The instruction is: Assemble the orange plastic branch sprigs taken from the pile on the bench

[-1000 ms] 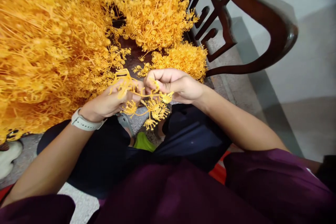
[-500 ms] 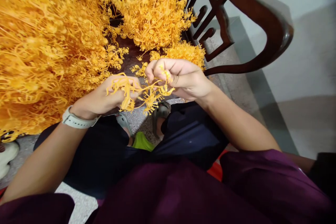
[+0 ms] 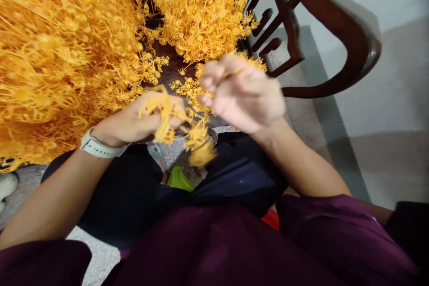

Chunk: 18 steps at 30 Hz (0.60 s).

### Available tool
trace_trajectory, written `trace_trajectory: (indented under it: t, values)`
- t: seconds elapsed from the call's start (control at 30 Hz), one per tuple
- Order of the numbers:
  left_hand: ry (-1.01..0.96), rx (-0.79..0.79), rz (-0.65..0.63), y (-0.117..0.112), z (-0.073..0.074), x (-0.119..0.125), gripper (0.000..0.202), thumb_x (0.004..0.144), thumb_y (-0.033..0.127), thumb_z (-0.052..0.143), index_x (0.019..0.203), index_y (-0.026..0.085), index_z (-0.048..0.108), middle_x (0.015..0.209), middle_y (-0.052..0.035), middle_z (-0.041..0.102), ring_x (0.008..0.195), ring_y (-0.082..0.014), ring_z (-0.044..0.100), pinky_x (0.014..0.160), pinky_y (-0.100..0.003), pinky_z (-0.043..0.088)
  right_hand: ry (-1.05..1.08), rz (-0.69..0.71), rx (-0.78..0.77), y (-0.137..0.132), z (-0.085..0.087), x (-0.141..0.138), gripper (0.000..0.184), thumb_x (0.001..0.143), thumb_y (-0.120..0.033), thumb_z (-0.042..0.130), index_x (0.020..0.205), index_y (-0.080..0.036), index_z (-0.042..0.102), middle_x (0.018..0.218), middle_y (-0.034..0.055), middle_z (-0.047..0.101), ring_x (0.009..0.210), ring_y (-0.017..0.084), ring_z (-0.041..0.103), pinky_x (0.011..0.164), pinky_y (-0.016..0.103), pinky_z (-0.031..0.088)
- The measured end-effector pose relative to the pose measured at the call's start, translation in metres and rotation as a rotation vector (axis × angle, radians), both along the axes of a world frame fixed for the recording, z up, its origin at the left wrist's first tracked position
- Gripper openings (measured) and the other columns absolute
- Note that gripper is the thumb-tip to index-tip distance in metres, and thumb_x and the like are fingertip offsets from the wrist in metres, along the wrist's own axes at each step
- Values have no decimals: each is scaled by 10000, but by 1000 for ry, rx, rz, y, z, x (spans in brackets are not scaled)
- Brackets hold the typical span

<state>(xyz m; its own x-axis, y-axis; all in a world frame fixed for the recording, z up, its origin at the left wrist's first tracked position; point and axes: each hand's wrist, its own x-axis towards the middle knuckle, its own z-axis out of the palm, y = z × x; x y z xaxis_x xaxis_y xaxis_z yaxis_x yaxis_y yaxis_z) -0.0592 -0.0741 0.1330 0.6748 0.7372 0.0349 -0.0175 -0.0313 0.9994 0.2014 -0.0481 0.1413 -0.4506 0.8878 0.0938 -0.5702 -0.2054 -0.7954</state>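
Note:
My left hand point(image 3: 134, 120), with a white watch on the wrist, is closed around an orange plastic sprig point(image 3: 174, 120) whose branched tips hang down over my lap. My right hand point(image 3: 244, 94) is raised just right of it, blurred by motion, fingers curled with a thin orange piece point(image 3: 234, 71) pinched near the fingertips. Both hands are above my dark trousers, in front of a dark wooden chair point(image 3: 335, 22).
Large heaps of the same orange plastic sprigs point(image 3: 60, 53) cover the chair seat at left and centre, with a smaller pile point(image 3: 201, 9) behind my hands. The chair's curved armrest runs at right. Grey floor, sandals and a green object lie below my knees.
My right hand has pulled up and to the right, away from the sprig, and is now blurred. The left hand stays closed on the sprig, whose loose end swings down.

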Motion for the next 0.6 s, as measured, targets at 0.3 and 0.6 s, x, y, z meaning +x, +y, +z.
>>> trace_trajectory:
  t: [0.3,0.6]
  values:
    - [70,73,169,0,3,-29,349,939,359,817,684,172,668,591,24,539,522,-80,445,467,-180,321,-284,-349,48,44,-6,59,343,732,-383,1001,884,-333,697,837,-10,581,696,174,465,636,323,451]
    - [80,-103,221,-1,2,-15,232,867,208,769,675,168,646,549,49,503,455,-57,404,419,-170,318,-696,-334,345,56,-41,58,422,770,-448,1051,952,-243,731,801,22,695,696,143,530,638,325,461]
